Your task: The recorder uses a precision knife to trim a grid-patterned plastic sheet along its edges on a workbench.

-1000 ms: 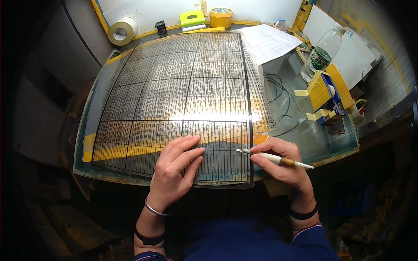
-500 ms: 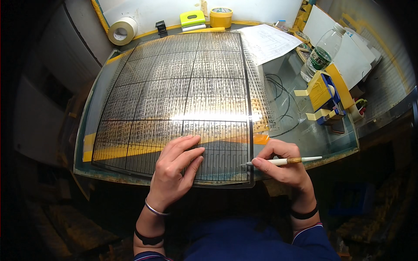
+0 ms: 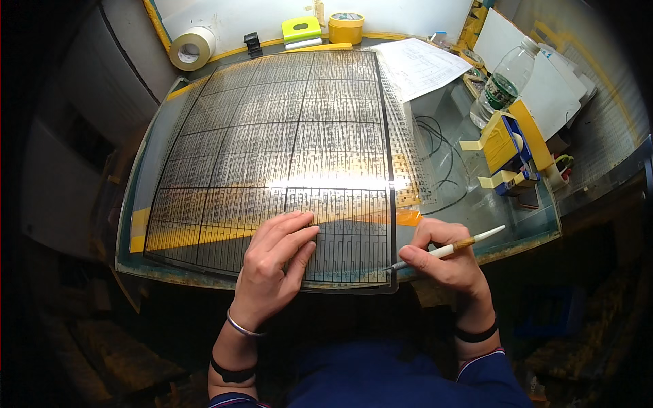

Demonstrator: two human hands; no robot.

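Note:
A large transparent film sheet [image 3: 343, 153] with a dark printed grid of fine lines lies over the glass-topped table. My left hand [image 3: 275, 251] rests on its near part, fingers stretched out and lying on the surface, holding nothing. At the sheet's near right corner my right hand [image 3: 445, 255] pinches a thin brush [image 3: 442, 251] with a white and tan handle. Its dark, pointed tip is at the sheet's right border, close to the corner. Whether the tip touches the film I cannot tell. An orange strip [image 3: 408, 217] shows beside the sheet, just beyond my right hand.
Black cable [image 3: 442, 156] loops right of the sheet. A blue and yellow tape dispenser [image 3: 507, 153], a plastic bottle [image 3: 503, 85] and a printed paper [image 3: 422, 66] stand or lie at the right. Along the back are a tape roll [image 3: 192, 49], a green hole punch [image 3: 301, 28] and a yellow tub [image 3: 345, 28].
The brush tip has moved slightly right and nearer to me, and its handle now slants more steeply. My left hand has hardly moved.

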